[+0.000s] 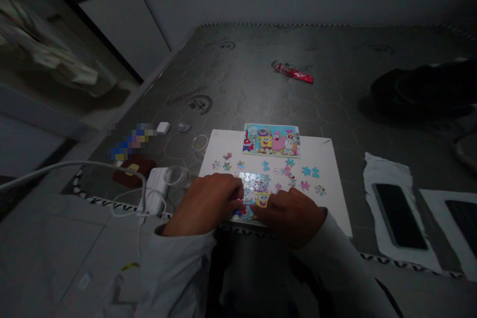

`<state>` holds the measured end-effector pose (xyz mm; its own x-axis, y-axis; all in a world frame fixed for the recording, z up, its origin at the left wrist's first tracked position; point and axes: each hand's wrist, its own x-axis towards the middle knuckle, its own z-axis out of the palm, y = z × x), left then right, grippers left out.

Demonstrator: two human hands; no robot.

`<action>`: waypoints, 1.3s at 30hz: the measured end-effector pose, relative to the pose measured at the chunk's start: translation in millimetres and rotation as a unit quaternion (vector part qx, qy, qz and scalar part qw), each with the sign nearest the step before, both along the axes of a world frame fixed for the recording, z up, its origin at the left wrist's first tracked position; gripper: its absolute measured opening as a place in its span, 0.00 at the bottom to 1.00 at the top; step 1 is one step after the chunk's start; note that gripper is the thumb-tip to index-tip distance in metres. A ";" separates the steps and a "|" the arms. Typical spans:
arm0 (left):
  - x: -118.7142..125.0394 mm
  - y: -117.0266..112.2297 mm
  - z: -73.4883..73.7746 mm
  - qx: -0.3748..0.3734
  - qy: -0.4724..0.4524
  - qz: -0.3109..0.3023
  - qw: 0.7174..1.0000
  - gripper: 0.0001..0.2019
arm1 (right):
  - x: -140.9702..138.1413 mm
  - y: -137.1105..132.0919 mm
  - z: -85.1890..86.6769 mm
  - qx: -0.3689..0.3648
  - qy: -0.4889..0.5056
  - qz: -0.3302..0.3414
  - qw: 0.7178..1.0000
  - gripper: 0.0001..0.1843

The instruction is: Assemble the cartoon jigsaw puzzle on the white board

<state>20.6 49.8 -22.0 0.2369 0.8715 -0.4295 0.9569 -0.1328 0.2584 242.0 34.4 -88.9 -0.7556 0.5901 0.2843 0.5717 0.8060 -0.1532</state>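
Note:
A partly joined jigsaw puzzle (257, 182) with a cartoon picture lies at the near edge of a white board (337, 198). My left hand (212, 201) is curled at the puzzle's left side, thumb and fingers closed on it. From the right, my right hand (288, 213) bends over the lower part, its thumb touching the surface; whether a piece is between its fingers is hidden. Loose jigsaw pieces (305, 185) are scattered beyond and to the right of the puzzle. Behind them lies a picture card (271, 140) with the same kind of cartoon figures.
On the right, a phone (400, 216) rests on white paper, with another dark device (464, 221) beside it. A white power strip (158, 191), cables and a brown case (133, 171) are at left. Farther back lie a red packet (294, 73) and a dark bag (421, 87).

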 end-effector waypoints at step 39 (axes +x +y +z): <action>-35.1 -7.9 11.1 0.109 0.085 0.203 0.969 0.10 | 17.8 11.6 -14.3 0.039 0.015 -0.033 0.999 0.12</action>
